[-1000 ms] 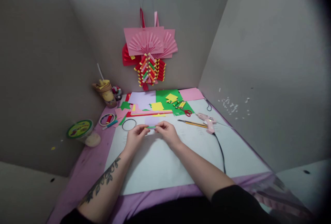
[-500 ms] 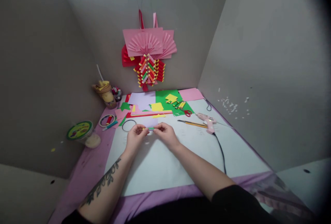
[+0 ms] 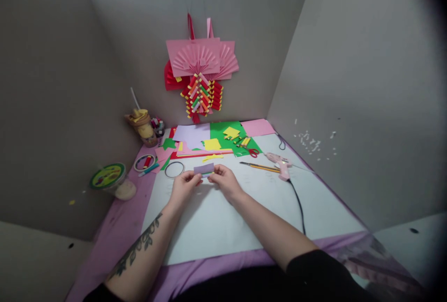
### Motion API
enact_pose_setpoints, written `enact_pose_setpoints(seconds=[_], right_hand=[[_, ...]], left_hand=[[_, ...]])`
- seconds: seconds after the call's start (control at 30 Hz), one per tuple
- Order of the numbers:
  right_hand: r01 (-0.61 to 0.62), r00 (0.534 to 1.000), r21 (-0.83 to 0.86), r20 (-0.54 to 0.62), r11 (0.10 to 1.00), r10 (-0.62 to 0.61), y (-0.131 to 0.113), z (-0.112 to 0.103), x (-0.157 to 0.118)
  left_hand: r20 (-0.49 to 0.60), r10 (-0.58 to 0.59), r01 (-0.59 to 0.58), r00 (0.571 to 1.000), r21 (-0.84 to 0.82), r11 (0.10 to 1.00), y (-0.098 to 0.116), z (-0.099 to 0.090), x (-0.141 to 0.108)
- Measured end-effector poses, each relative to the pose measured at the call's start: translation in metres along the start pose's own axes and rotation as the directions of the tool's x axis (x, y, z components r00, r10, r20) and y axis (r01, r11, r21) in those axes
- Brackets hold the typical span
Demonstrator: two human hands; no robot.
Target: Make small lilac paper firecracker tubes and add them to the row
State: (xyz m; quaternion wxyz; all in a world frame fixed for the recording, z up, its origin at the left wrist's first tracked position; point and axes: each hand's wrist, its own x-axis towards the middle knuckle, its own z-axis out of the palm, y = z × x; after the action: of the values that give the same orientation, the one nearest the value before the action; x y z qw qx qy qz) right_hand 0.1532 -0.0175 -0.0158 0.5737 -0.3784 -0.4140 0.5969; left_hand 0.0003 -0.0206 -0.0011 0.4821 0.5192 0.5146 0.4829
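A small light purple paper [image 3: 204, 168], with a green and yellow strip along its lower edge, is held up between both hands above the white sheet [image 3: 251, 209]. My left hand [image 3: 186, 184] pinches its left end between thumb and fingers. At the right end, my right hand [image 3: 225, 181] grips it the same way. Just left of the paper lies a thin dark ring [image 3: 174, 169]. Yellow scraps [image 3: 213, 157] lie behind it.
A pink glue gun [image 3: 283, 166] with a cord, pencils [image 3: 260, 167] and red-handled scissors [image 3: 253, 152] lie to the right. Coloured papers [image 3: 192, 135] spread at the back. A green-lidded tub [image 3: 109, 176] and a cup [image 3: 145, 130] stand left. Paper decorations [image 3: 197, 60] hang on the back panel.
The purple paper between my hands has tilted up, so its flat face now shows above the strip. My hands have barely moved and still hold it.
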Motion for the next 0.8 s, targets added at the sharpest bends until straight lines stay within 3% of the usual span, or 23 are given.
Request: enact_pose_setpoints(seconds=[0.23,0.47,0.8], right_hand=[[-0.167,0.986,-0.005,0.013,0.986,0.167,0.000,-0.001,0.001],[-0.150,0.988,-0.008,-0.029,0.989,0.150,-0.006,-0.002,0.001],[-0.060,0.998,-0.067,0.018,0.996,0.061,-0.009,0.001,-0.004]], left_hand=[[0.016,0.050,-0.051,0.999,0.107,0.993,0.001,-0.002,-0.001],[0.125,0.043,-0.040,0.991,-0.023,0.999,0.002,-0.003,0.000],[0.051,-0.103,0.114,0.993,-0.320,0.941,0.003,0.005,0.001]])
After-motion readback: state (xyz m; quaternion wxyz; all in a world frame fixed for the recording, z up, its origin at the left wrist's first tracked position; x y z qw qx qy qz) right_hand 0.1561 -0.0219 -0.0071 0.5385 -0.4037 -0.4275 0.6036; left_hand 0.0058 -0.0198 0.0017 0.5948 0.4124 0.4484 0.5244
